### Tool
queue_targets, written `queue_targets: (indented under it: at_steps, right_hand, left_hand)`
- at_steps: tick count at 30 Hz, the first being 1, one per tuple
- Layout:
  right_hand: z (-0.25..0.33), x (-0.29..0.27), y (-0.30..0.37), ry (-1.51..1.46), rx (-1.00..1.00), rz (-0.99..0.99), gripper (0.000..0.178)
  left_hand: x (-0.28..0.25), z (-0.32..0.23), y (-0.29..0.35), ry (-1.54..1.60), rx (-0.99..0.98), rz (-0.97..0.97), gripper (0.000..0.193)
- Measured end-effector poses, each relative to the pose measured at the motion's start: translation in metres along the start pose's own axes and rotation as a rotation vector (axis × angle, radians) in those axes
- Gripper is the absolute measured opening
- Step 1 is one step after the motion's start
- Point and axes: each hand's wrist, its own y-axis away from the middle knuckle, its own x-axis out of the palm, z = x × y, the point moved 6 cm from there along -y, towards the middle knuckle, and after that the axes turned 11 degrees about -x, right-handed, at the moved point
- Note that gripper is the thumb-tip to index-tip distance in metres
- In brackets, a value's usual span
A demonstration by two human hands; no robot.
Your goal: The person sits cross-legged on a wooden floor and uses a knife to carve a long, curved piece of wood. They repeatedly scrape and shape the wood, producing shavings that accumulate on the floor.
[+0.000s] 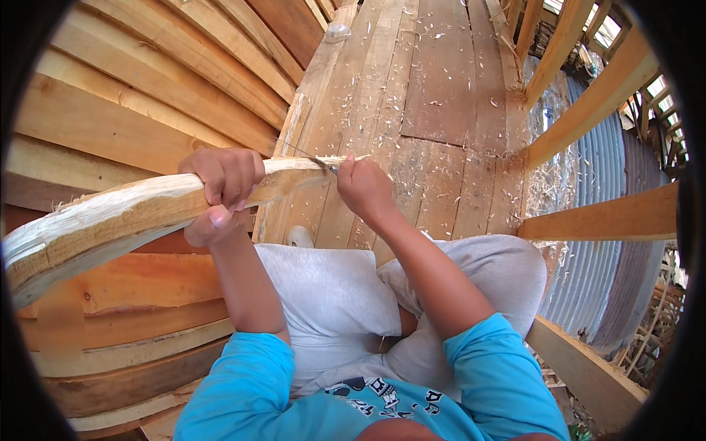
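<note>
A long curved piece of pale wood [132, 213] runs from the left rim to the middle, with a whitish upper face and a browner side. My left hand [224, 184] is closed around it near its narrower end. Farther along, my right hand [364, 189] is wrapped around the handle of a knife. The thin dark knife blade [303, 152] points up and left, lying across the wood's narrow end. Most of the handle is hidden in my fingers. Small splinters stand up along the wood's top edge.
Wood shavings lie scattered over the plank floor [441, 81] ahead. Stacked boards [110, 110] line the left side. On the right are wooden rails [603, 220], with corrugated metal sheets [588, 279] beyond them. A small clear object [337, 33] sits at the far end. My bent legs [323, 287] are close below.
</note>
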Motion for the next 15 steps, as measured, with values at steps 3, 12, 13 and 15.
queue_targets:
  at_steps: [3, 12, 13, 15]
  right_hand:
    - [0.040, -0.011, 0.003, 0.124, 0.083, 0.189, 0.057]
    - [0.018, -0.007, -0.001, 0.240, -0.049, 0.163, 0.056]
    - [0.020, -0.009, -0.003, 0.189, -0.016, 0.178, 0.056]
    - [0.028, -0.002, -0.004, 0.133, 0.030, 0.228, 0.057]
  left_hand:
    - [-0.009, -0.003, 0.012, -0.033, -0.005, -0.133, 0.026]
    - [-0.002, -0.003, 0.021, -0.026, -0.029, -0.073, 0.031]
    - [-0.001, 0.000, 0.018, -0.018, -0.014, -0.031, 0.032]
    - [-0.001, -0.004, 0.018, 0.000, 0.002, -0.018, 0.034]
